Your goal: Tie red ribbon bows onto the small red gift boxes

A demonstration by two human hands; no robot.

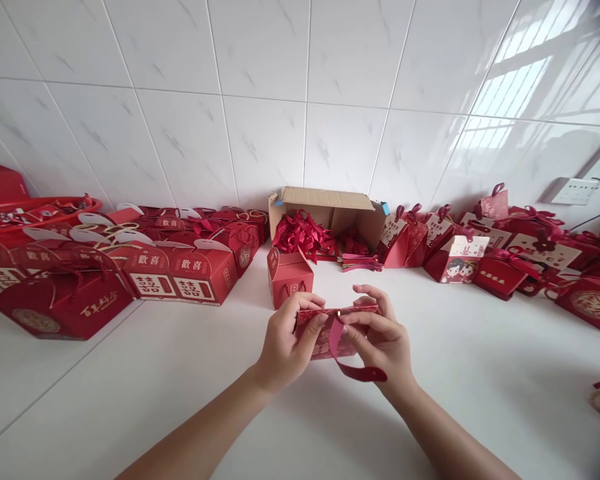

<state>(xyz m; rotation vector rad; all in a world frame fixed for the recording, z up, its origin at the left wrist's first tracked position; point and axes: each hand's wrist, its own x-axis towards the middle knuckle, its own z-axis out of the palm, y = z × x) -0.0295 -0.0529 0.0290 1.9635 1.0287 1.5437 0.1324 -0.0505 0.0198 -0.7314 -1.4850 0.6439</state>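
Note:
Between my two hands is a small red patterned gift box point(323, 345), held upright over the white table. My left hand point(286, 337) grips its left side, thumb on the front near the top edge. A dark pink strap point(353, 369) comes from the middle of the box's top edge, where a small bright spot shows, and curls down in front with its end loose. My right hand point(385, 337) is closed at the right of the box, with thumb and forefinger at the strap's upper part. Just behind stands another red box point(291, 277).
An open cardboard box point(330, 197) holding red ribbons point(303, 233) stands against the tiled wall. Flat pink straps point(361, 262) lie before it. Rows of red gift boxes point(177, 270) stand at left, more boxes point(503, 273) at right. A socket point(573, 191) is on the wall.

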